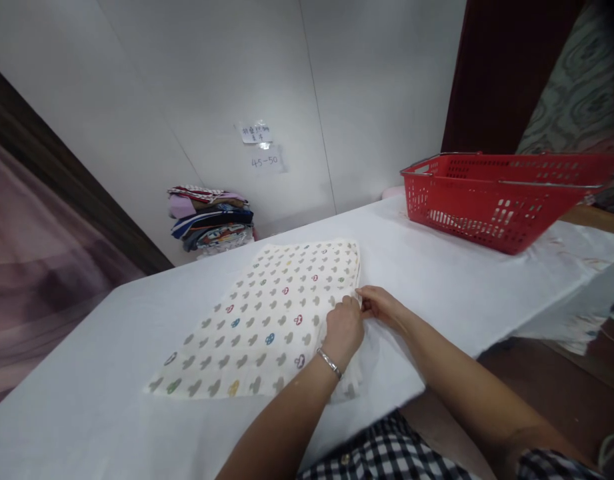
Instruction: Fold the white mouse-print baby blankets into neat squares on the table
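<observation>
Patterned cloth (pixel 267 320) flat on white table (pixel 437 267) | left hand (pixel 343 330), right hand (pixel 381 305): fingers pinching its right edge

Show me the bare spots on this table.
Bare tabletop lies between the patterned cloth and the red basket, and left of the cloth toward the near corner. Crowded: the cloth's right edge, where left hand and right hand pinch it.
</observation>
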### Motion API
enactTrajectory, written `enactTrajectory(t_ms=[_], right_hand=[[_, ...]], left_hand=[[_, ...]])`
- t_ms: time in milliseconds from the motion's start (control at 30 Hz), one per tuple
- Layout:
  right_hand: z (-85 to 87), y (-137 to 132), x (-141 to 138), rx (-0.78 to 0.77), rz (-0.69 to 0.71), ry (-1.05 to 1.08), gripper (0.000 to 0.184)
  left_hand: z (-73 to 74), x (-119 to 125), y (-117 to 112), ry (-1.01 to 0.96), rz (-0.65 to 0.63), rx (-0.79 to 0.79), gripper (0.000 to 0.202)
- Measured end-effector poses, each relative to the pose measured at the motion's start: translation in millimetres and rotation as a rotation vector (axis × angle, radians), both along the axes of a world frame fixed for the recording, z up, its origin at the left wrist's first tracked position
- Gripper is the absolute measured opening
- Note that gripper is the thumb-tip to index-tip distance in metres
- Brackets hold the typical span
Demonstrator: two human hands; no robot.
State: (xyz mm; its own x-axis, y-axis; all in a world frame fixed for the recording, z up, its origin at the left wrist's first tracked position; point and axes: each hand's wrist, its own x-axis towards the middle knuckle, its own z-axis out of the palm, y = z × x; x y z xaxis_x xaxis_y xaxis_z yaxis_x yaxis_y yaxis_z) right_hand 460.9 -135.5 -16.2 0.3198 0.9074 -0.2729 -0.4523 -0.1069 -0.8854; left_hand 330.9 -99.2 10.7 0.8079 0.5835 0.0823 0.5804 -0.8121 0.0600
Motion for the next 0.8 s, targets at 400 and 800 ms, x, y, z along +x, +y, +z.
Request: enactTrajectory(t_ms=[400, 800], right_hand=[[1.6, 2, -6, -0.118, -0.152, -0.120, 0.011], [4.0, 2, -7, -0.134, -0.156, -0.133, 0.012]], left_hand=[[0.7, -38, -18, 0.040, -0.008, -0.045, 0.053], [28.2, -77, -31, -0.153, -0.227, -0.119, 0.036]])
